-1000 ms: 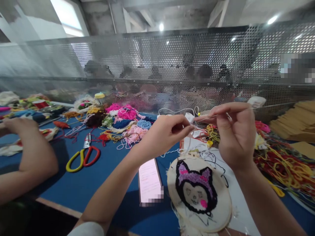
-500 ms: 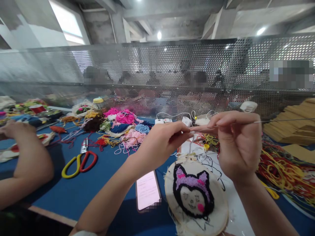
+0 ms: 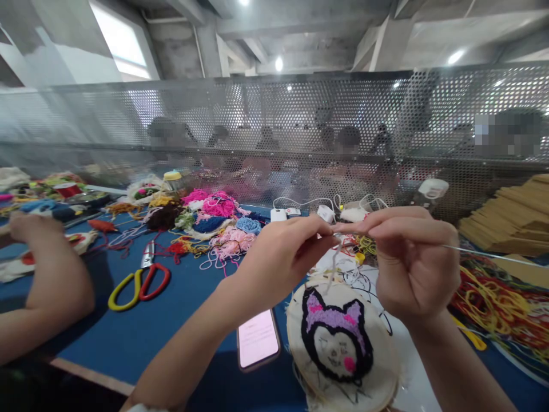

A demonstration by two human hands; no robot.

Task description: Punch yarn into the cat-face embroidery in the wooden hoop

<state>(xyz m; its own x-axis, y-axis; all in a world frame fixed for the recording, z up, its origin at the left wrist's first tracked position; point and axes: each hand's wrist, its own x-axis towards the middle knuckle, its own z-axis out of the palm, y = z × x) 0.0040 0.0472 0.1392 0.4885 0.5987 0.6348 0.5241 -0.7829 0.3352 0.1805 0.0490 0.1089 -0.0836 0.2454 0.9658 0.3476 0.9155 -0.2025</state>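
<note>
Above a round embroidery hoop (image 3: 343, 395), my left hand (image 3: 283, 254) pinches a pale strand (image 3: 333, 266) that hangs down towards the hoop's top edge. My right hand (image 3: 414, 266) is closed close beside it, its index finger reaching to the left fingertips. A thin white thread (image 3: 493, 253) runs out from the right hand towards the right edge of the view. The hoop's cloth bears a purple and black eared figure with pink spots. What lies between the fingertips is too small to make out.
Left of the hoop lie a lit phone (image 3: 258, 339) and red-yellow scissors (image 3: 139, 283). Yarn heaps (image 3: 218, 206) line the back. More yarn (image 3: 506, 303) and brown stacked sheets (image 3: 510, 217) are at right. Another person's arm (image 3: 60, 274) rests at far left.
My right hand has lowered slightly, and its index finger is more extended. The thread at the right now slopes downwards and looks whiter. My left hand has barely moved.
</note>
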